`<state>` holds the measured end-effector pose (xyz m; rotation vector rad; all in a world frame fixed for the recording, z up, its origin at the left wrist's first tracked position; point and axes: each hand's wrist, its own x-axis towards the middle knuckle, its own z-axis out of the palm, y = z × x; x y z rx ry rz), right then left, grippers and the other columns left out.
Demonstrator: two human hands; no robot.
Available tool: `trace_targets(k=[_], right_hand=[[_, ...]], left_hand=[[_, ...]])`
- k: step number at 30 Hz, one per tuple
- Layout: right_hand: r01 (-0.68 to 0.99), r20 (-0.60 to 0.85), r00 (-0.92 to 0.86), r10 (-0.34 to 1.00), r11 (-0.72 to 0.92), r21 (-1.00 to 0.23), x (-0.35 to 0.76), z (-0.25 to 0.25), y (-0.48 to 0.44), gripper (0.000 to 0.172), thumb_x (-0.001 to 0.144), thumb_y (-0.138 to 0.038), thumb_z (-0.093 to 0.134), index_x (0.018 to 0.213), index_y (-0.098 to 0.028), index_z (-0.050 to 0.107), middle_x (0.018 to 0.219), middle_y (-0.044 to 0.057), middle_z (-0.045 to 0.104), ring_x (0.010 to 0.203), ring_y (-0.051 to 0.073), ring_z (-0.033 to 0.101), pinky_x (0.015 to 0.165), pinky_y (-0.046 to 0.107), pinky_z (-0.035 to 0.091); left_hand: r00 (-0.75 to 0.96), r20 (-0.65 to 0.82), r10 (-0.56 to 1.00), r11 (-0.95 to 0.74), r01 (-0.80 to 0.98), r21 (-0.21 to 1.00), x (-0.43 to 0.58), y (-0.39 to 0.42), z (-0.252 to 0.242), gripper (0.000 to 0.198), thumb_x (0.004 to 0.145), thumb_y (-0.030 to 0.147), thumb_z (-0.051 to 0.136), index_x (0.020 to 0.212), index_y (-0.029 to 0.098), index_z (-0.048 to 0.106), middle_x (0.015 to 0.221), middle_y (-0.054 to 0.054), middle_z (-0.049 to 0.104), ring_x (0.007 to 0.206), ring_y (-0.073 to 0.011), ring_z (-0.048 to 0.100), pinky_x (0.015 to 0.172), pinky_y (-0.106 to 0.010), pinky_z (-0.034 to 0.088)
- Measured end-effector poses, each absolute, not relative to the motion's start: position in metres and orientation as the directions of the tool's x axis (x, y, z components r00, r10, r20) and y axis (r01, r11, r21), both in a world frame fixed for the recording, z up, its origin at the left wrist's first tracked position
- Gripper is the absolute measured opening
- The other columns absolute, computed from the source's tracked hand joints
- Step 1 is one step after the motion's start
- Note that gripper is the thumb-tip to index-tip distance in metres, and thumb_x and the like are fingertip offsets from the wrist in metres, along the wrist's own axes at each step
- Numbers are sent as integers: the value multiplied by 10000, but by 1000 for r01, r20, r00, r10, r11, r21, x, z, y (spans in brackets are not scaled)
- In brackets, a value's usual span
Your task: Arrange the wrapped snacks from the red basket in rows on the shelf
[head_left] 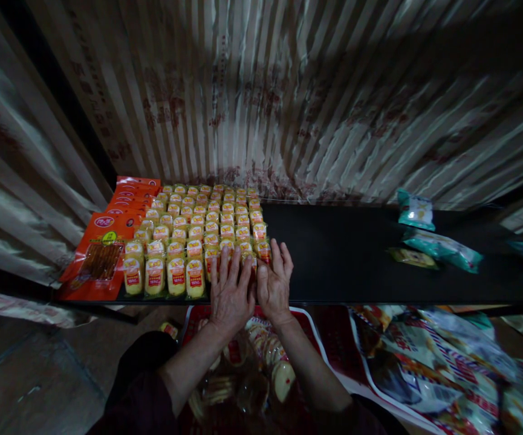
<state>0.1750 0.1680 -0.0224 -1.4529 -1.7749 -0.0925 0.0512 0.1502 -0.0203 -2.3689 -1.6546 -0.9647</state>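
Rows of small yellow wrapped snack cakes (194, 278) with white and red labels stand packed together on a black shelf (329, 266). My left hand (231, 293) lies over the front right of these rows, fingers stretched out toward the back and touching the packs. Beside it, my right hand (276, 290) rests at the right front corner of the block, its fingers extended and its thumb next to the left hand. Some cakes under the hands are hidden. No pack is visibly lifted by either hand.
Orange snack packets (100, 254) overlap at the shelf's left end. Several teal packets (442, 248) lie loosely on the right. Below stand a red basket (320, 344) with wrapped food and another white-rimmed basket (365, 368) full of bags. A pleated curtain (243, 90) hangs behind.
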Motion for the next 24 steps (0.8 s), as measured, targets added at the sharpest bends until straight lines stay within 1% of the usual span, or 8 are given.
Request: trace_targets(k=[6,10,13,15,19,21,24], right_hand=[[840,651,-40,758,378,-388,176,-24,168,412,971,-249,301,1112,-187,684,1557,26,254,1432,281,157,1134,514,279],[832,650,-26,760,376,-407,176,-24,167,421,974,-266,291,1120,-185,678,1549,37,272,1425,272,186,1128,514,293],[817,653,34,757,355,-454,178,-25,168,451,982,-281,253,1146,-167,657,1534,73,302,1418,267,214,1120,523,299],[808,633,101,768,308,-502,181,-26,171,469,987,-299,225,1189,-161,625,1522,97,320,1414,258,230,1117,526,296],[776,530,209,822,191,-602,186,-31,182,503,991,-378,197,1325,-156,501,1508,133,332,1422,245,224,1120,546,272],[749,491,229,840,170,-640,186,-34,187,527,989,-407,186,1371,-152,443,1481,145,372,1419,236,241,1123,542,270],[724,482,216,849,192,-662,184,-36,190,529,989,-408,184,1398,-154,403,1441,146,428,1392,215,303,1118,513,299]], left_hand=[[193,567,801,-404,873,273,51,153,-21,550,845,326,546,1374,189,480,1523,-106,332,1450,-302,166,1179,-530,132],[207,558,804,-415,867,276,49,155,-21,564,843,331,546,1386,199,468,1527,-95,327,1450,-305,165,1178,-530,135],[206,547,812,-413,864,287,47,156,-20,589,841,343,547,1405,212,442,1541,-94,295,1453,-307,150,1172,-540,137],[200,556,807,-414,863,291,46,156,-19,595,847,355,541,1412,207,431,1548,-109,272,1454,-310,145,1168,-543,142],[186,582,792,-410,868,281,48,156,-20,624,860,384,531,1435,186,391,1556,-148,235,1451,-314,154,1161,-537,163],[189,577,794,-406,872,274,49,156,-21,637,863,400,529,1441,179,379,1557,-159,224,1451,-317,151,1160,-536,169],[195,565,801,-403,875,269,50,157,-24,617,858,416,544,1419,195,415,1562,-161,206,1453,-326,136,1157,-546,172]])
